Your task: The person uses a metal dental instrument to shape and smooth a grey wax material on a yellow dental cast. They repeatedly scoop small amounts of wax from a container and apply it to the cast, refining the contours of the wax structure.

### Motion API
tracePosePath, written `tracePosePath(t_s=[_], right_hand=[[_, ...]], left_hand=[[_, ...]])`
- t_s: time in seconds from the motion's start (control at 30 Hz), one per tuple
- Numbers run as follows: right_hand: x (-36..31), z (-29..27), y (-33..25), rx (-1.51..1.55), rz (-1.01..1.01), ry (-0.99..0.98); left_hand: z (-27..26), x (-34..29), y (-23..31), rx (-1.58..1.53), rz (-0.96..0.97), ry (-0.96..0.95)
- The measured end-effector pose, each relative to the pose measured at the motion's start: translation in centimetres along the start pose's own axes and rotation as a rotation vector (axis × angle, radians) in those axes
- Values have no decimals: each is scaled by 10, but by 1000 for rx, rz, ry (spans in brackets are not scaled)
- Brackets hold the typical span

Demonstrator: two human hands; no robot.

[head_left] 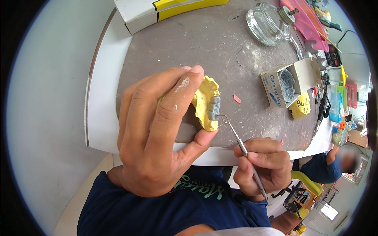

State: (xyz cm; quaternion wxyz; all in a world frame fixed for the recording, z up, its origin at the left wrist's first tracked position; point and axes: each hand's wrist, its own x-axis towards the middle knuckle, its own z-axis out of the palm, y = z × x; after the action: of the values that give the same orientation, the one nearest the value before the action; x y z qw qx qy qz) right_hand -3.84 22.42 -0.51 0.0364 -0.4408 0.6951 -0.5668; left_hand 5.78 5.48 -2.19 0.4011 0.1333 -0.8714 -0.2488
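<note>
The left hand (157, 133) was closed around a yellow plaster tooth model (206, 104), the fingers wrapped over its far side and the thumb (197, 143) pressed up under its near edge, so the model was pinched and lifted above the grey work mat (204, 43). Much of the model lay hidden behind the fingers; only its right end showed, with a short row of grey wax teeth (214, 108) set on it.

The right hand (262, 167) gripped a thin metal carving tool (240, 143) like a pen, fingers tight around the shaft. The bent tip of the tool touched the grey teeth at their lower right; the tool's near end ran down past the palm and was partly covered by the fingers.

To the right on the mat stood a small open cardboard box (275, 84) with grey wax inside, and just beside it, on the near side, a second yellow plaster piece (300, 107), partly behind the box flap. A small pink scrap (236, 98) lay between the held model and the box. Farther off sat a clear glass burner (267, 23) and a pink tray (307, 23), cut off at the top edge. A white and yellow box (157, 11) lay at the far left, also cut off. The clutter at the far right edge was too small and bent to make out. Another person in a blue sleeve (321, 167) sat low at the right.
</note>
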Motion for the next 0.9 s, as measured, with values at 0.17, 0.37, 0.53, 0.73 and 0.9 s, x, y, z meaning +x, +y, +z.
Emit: tracePosePath(t_s=[0.17, 0.37, 0.53, 0.73, 0.9], right_hand=[[-1, 1, 0, -18, -2, 1], [-1, 1, 0, -4, 1, 3], [-1, 1, 0, -16, 1, -7], [0, 1, -1, -28, -10, -15], [-1, 0, 0, -24, 0, -13]], left_hand=[[0, 0, 0, 1, -5, 1], [0, -1, 0, 8, -4, -2], [0, -1, -1, 4, 2, 1], [0, -2, -2, 10, 15, 1], [0, -2, -3, 17, 14, -7]])
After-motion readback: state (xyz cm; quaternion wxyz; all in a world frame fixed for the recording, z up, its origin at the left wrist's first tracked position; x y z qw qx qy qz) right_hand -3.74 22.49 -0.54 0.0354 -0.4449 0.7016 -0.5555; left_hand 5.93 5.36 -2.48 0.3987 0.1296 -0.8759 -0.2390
